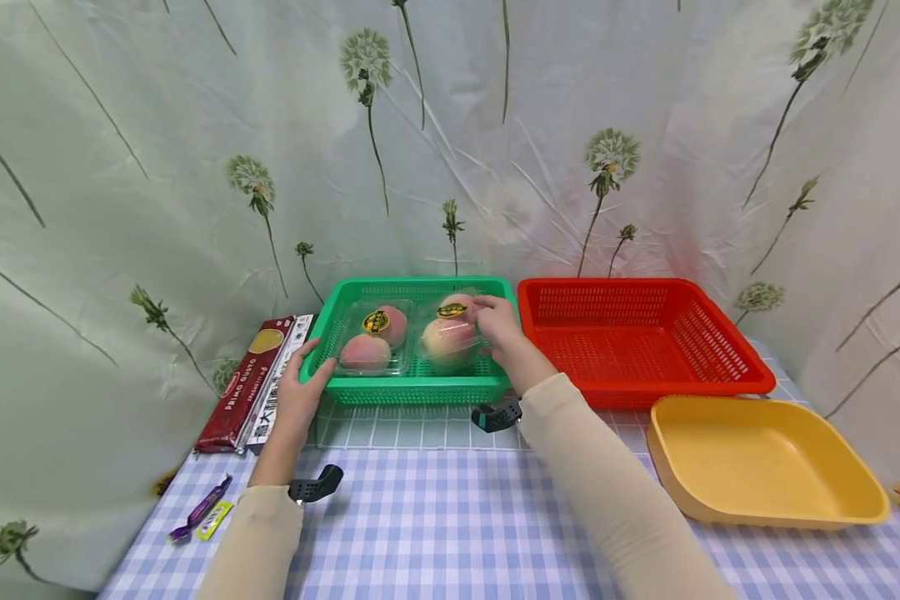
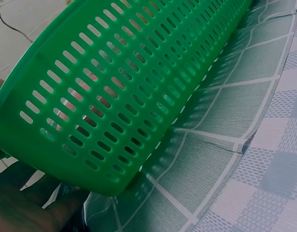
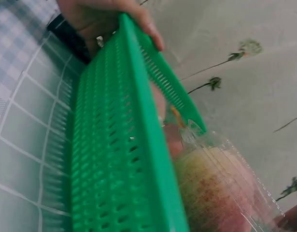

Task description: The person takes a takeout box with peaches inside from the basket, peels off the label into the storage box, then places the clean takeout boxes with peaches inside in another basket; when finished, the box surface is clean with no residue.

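Observation:
A green plastic basket (image 1: 420, 389) stands at the back of the table. My left hand (image 1: 294, 404) grips its front left corner, the thumb on the rim and fingers along the outer wall. My right hand (image 1: 504, 333) holds the right edge of a clear plastic box of peaches (image 1: 450, 343) in the basket's right half; in the right wrist view the peach box (image 3: 213, 188) rises above the rim. Whether its underside touches the basket floor is hidden. Another clear box of peaches (image 1: 367, 352), with a black and yellow label, lies in the left half.
A red basket (image 1: 645, 387) stands right of the green one, with a yellow tub (image 1: 765, 467) in front. Left are a red spaghetti pack (image 1: 247, 387) and a black-and-white box (image 1: 270, 408). A purple-wrapped candy (image 1: 201, 510) and a small yellow packet (image 1: 213, 520) lie nearer.

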The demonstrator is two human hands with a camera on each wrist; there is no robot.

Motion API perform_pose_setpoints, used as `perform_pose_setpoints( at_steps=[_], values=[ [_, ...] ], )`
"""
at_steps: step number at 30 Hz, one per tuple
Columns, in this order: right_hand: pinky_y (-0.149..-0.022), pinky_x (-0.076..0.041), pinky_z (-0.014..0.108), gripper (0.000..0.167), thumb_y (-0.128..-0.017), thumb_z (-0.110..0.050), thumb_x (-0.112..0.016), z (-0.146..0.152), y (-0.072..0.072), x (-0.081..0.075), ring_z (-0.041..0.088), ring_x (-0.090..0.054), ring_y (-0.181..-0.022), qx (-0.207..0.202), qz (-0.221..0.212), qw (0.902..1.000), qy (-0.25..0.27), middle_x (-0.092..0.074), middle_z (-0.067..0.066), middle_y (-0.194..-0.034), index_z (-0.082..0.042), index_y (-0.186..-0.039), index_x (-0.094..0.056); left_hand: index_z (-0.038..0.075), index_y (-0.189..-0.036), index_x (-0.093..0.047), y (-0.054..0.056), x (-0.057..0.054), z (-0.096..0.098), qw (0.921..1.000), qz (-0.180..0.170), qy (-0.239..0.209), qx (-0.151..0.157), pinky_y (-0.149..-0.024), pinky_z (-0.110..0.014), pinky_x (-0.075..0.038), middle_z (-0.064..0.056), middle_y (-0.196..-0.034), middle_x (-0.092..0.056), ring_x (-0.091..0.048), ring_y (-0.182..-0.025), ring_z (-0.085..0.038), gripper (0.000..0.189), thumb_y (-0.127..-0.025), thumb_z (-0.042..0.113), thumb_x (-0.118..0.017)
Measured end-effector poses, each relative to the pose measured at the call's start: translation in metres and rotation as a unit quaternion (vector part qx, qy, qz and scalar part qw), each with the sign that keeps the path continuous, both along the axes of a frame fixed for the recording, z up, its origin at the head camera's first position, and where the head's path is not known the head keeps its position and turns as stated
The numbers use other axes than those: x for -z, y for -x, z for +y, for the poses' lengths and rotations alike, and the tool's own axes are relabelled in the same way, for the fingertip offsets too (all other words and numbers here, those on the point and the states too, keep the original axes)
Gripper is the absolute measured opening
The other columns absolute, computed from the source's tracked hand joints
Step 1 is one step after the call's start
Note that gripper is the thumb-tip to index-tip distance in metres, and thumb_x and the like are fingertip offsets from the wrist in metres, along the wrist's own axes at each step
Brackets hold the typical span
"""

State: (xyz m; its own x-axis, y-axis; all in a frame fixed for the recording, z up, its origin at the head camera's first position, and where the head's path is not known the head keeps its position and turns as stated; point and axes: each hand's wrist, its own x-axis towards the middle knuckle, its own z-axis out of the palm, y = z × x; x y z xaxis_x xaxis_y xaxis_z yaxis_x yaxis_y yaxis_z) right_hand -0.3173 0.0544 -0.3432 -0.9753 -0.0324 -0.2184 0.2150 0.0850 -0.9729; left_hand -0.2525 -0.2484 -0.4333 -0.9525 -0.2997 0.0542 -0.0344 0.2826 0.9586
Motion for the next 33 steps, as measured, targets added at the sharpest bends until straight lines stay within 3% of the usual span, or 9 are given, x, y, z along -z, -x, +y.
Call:
perform_pose_setpoints(
  at_steps=[4, 5, 10, 14, 18, 22, 25, 30, 33],
  values=[
    [-0.103, -0.045, 0.061, 0.05, -0.098, -0.004, -0.043, 0.01, -0.004, -0.011, 0.03, -0.039, -0.136, 0.007, 0.009, 0.9999, 0.011, -0.043, 0.009, -0.154, -0.014, -0.146, -0.051, 0.029, -0.155, -0.034, 0.001, 0.0, 0.0, 1.0, -0.001, -0.005, 0.0, -0.119, -0.06, -0.028, -0.009, -0.163, -0.028, -0.029, -0.147, -0.033, 0.063, -0.098, 0.043, -0.059],
    [-0.101, -0.047, 0.058, 0.05, -0.098, -0.004, -0.043, 0.013, -0.006, -0.013, 0.025, -0.048, -0.124, 0.007, 0.011, 0.9998, 0.012, -0.043, 0.008, -0.154, -0.015, -0.146, -0.052, 0.029, -0.155, -0.034, 0.001, 0.0, 0.0, 1.0, -0.002, -0.005, 0.001, -0.119, -0.06, -0.028, -0.008, -0.163, -0.028, -0.029, -0.147, -0.033, 0.064, -0.098, 0.044, -0.059],
    [-0.081, -0.053, 0.043, 0.051, -0.098, -0.002, -0.042, 0.028, -0.018, -0.022, 0.02, -0.045, -0.106, 0.001, 0.033, 0.9988, 0.037, -0.039, 0.005, -0.156, -0.016, -0.145, -0.054, 0.029, -0.155, -0.034, 0.001, 0.0, 0.001, 1.0, 0.001, -0.007, 0.002, -0.119, -0.06, -0.028, -0.008, -0.163, -0.028, -0.029, -0.147, -0.032, 0.063, -0.098, 0.045, -0.058],
    [-0.093, -0.051, 0.048, 0.05, -0.099, -0.002, -0.041, 0.041, -0.031, -0.025, 0.026, -0.037, -0.131, -0.016, 0.047, 0.9968, 0.063, -0.035, 0.003, -0.16, -0.016, -0.146, -0.052, 0.029, -0.154, -0.035, -0.001, -0.002, 0.003, 1.0, 0.004, -0.002, -0.009, -0.119, -0.06, -0.029, -0.009, -0.163, -0.029, -0.03, -0.146, -0.032, 0.061, -0.099, 0.044, -0.057],
    [-0.11, -0.042, 0.056, 0.049, -0.1, -0.004, -0.042, 0.057, -0.045, -0.025, 0.03, -0.034, -0.143, -0.04, 0.053, 0.9945, 0.081, -0.033, 0.003, -0.162, -0.015, -0.147, -0.051, 0.024, -0.151, -0.043, -0.007, -0.006, 0.01, 0.9961, 0.024, 0.067, -0.051, -0.111, -0.059, -0.04, -0.013, -0.157, -0.041, -0.043, -0.138, -0.035, 0.055, -0.101, 0.043, -0.054],
    [-0.106, -0.049, 0.046, 0.049, -0.099, -0.005, -0.041, 0.073, -0.057, -0.021, 0.032, -0.043, -0.14, -0.064, 0.065, 0.9921, 0.086, -0.037, 0.006, -0.16, -0.011, -0.148, -0.049, 0.011, -0.141, -0.054, -0.012, -0.007, 0.019, 0.976, 0.078, 0.176, -0.102, -0.105, -0.059, -0.042, -0.021, -0.146, -0.052, -0.05, -0.132, -0.04, 0.046, -0.102, 0.035, -0.054],
    [-0.094, -0.056, 0.036, 0.049, -0.099, -0.005, -0.041, 0.084, -0.065, -0.017, 0.033, -0.046, -0.139, -0.086, 0.073, 0.9904, 0.08, -0.041, 0.009, -0.157, -0.009, -0.147, -0.05, 0.005, -0.133, -0.06, -0.017, -0.008, 0.027, 0.9577, 0.13, 0.22, -0.133, -0.109, -0.061, -0.038, -0.021, -0.145, -0.052, -0.046, -0.135, -0.041, 0.04, -0.1, 0.026, -0.059],
    [-0.09, -0.057, 0.028, 0.042, -0.1, -0.008, -0.047, 0.104, -0.079, -0.011, 0.032, -0.049, -0.137, -0.118, 0.097, 0.9872, 0.047, -0.048, 0.009, -0.152, -0.009, -0.141, -0.056, 0.003, -0.122, -0.066, -0.029, -0.017, 0.047, 0.9359, 0.245, 0.198, -0.157, -0.112, -0.058, -0.035, -0.016, -0.141, -0.056, -0.047, -0.135, -0.036, 0.029, -0.095, 0.014, -0.062],
    [-0.094, -0.056, 0.028, 0.038, -0.101, -0.01, -0.05, 0.115, -0.088, -0.006, 0.026, -0.052, -0.131, -0.141, 0.127, 0.9812, 0.035, -0.056, 0.006, -0.143, -0.007, -0.137, -0.059, 0.001, -0.114, -0.068, -0.036, -0.026, 0.061, 0.9156, 0.329, 0.174, -0.152, -0.111, -0.047, -0.038, -0.015, -0.131, -0.063, -0.053, -0.129, -0.032, 0.024, -0.093, 0.007, -0.06]
  ],
)
